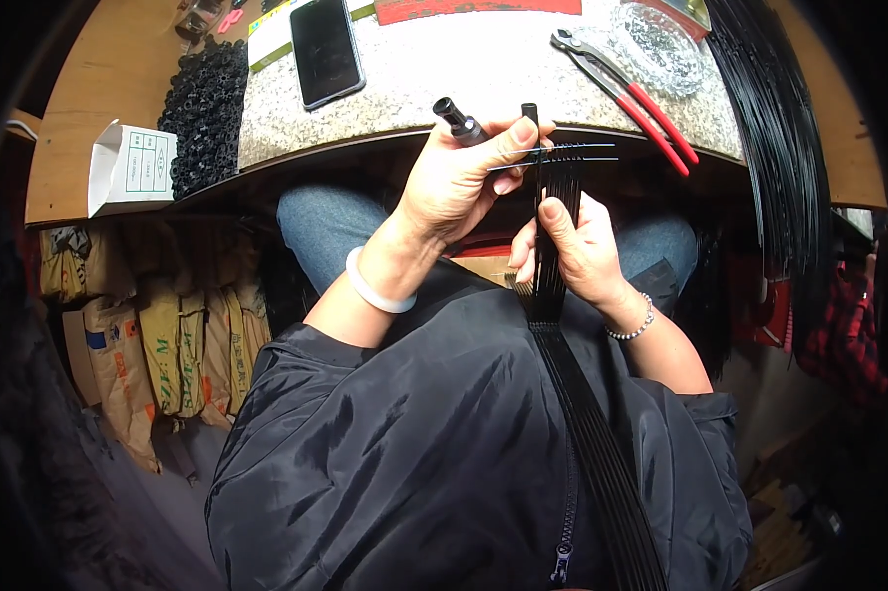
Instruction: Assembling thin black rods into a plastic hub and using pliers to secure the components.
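My left hand (pixel 449 187) is closed, its thumb and forefinger pinching at two thin wires (pixel 599 158) that run across the tops of a row of black strands. From the same hand sticks up a black cylindrical piece (pixel 451 110) with a hollow end. A single black strip with a tube-like tip (pixel 529 110) stands up beside the pinch. My right hand (pixel 587 251) is closed around the flat bundle of black strands (pixel 550 286) just below the wires. The bundle trails down over my dark jacket toward the lower right. Part of the grip is hidden by fingers.
On the speckled worktop (pixel 394 84) lie a phone (pixel 326 49), red-handled pincers (pixel 626 98) and a glass dish (pixel 656 44). Several small black parts (pixel 205 118) are heaped left, by a white box (pixel 133 167). Long black strands (pixel 774 128) hang over the right edge.
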